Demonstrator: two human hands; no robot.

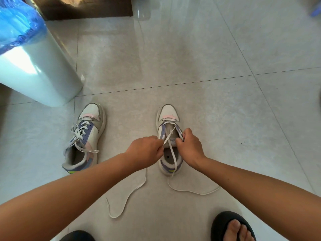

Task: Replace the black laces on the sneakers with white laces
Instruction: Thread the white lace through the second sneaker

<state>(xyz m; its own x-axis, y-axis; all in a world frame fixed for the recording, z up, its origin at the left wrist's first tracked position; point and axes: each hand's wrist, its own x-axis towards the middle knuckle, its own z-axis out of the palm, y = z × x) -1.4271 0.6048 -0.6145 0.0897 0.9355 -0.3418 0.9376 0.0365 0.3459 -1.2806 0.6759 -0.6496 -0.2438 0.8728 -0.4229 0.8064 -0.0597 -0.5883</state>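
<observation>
Our left hand [145, 150] pinches the white lace [167, 139] while our right hand [188, 146] grips the eyelet edge of the right sneaker [169, 113] on the floor [208, 66]; uneven pulling could leave mismatched ends

- Open tiled floor [199, 54] lies far and right of the sneakers.
- A white bin [34, 66] blocks the far left.
- Loose lace ends [132, 193] trail across the near floor.
</observation>
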